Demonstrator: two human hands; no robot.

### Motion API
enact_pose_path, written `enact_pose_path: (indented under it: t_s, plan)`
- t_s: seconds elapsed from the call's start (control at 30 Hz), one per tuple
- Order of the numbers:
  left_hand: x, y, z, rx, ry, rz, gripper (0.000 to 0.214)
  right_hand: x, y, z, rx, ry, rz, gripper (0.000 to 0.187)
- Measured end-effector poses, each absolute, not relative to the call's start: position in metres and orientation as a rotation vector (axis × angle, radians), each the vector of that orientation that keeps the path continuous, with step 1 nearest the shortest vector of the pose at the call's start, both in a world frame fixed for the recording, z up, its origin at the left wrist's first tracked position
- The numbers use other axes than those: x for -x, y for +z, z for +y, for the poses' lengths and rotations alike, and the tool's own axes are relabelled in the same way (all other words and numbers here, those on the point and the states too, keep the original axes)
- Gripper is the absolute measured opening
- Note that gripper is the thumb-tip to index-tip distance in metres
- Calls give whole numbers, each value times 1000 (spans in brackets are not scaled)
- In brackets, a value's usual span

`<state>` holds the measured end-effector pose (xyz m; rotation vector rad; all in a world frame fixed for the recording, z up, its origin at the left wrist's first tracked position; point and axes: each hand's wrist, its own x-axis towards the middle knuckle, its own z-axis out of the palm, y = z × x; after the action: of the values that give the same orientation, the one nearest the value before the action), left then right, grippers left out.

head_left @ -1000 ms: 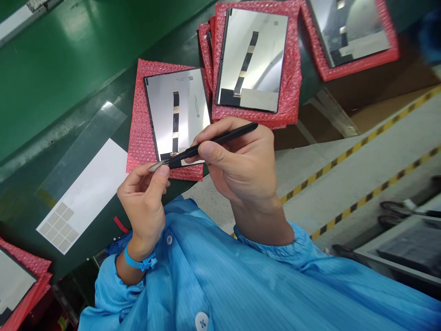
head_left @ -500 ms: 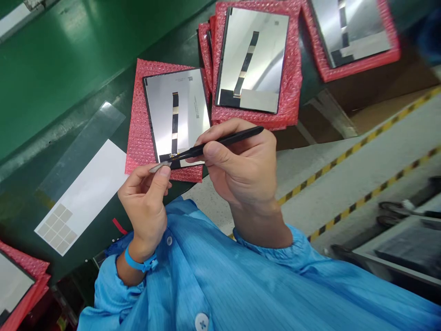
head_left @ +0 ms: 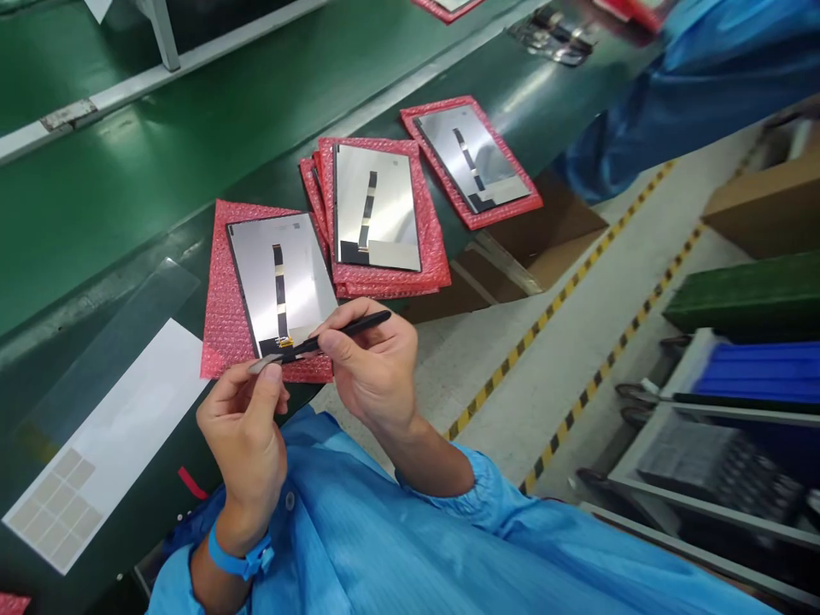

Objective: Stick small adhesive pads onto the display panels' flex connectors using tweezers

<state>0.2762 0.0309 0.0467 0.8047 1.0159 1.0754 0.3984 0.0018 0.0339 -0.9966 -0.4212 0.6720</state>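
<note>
Between the fingers of the left hand (head_left: 247,418): a small grey piece (head_left: 264,363), pinched by thumb and forefinger. Opposite, the right hand (head_left: 377,367) grasps slim black tweezers (head_left: 365,322) pen-style, fingers closed round the shaft; the tip reaches over to the grey piece. Whether the tip grips or only touches it, cannot tell from where I stand.

Just beyond both sets of fingers: display panel (head_left: 307,265), back upward, lying on red bubble wrap (head_left: 221,282) on the green desk (head_left: 166,504). Dark ribbon cable (head_left: 280,286) runs along it, near end close behind the tweezers.

Handling, my guess: grey piece thin, nearly weightless, bends easily, perhaps tacky; best held at a corner or edge. Tweezers light, stiff, good to hold mid-shaft. Panel stiff but fragile, smooth and likely slippery; take it by the side rims, fingers off the cable, which looks easily creased.

Left of the left fingers: white sheet (head_left: 144,401) with grey squares (head_left: 62,500) at its near end. Beyond and right of the right fingers: second panel (head_left: 397,213) on a wrap stack (head_left: 436,256).
</note>
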Motion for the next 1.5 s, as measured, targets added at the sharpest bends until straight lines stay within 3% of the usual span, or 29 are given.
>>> enact_pose_path:
  t_s: [0.33, 0.5, 0.7, 0.93, 1.5]
  plan:
    - [-267, 44, 28, -886, 708, 1028, 53, -423, 23, 1, 1022, 571, -359, 30]
    - [-259, 32, 57, -1585, 874, 1248, 19, -453, 16, 9, 1273, 616, -352, 29]
    - [-268, 6, 72, -2242, 854, 1105, 16, -450, 11, 22, 1559, 659, -410, 29]
    - [-270, 4, 65, -2307, 793, 1129, 18, -447, 12, 27, 1743, 708, -361, 35]
    - [-279, 6, 65, -2267, 793, 1145, 5, -446, 15, 17, 1541, 722, -359, 31]
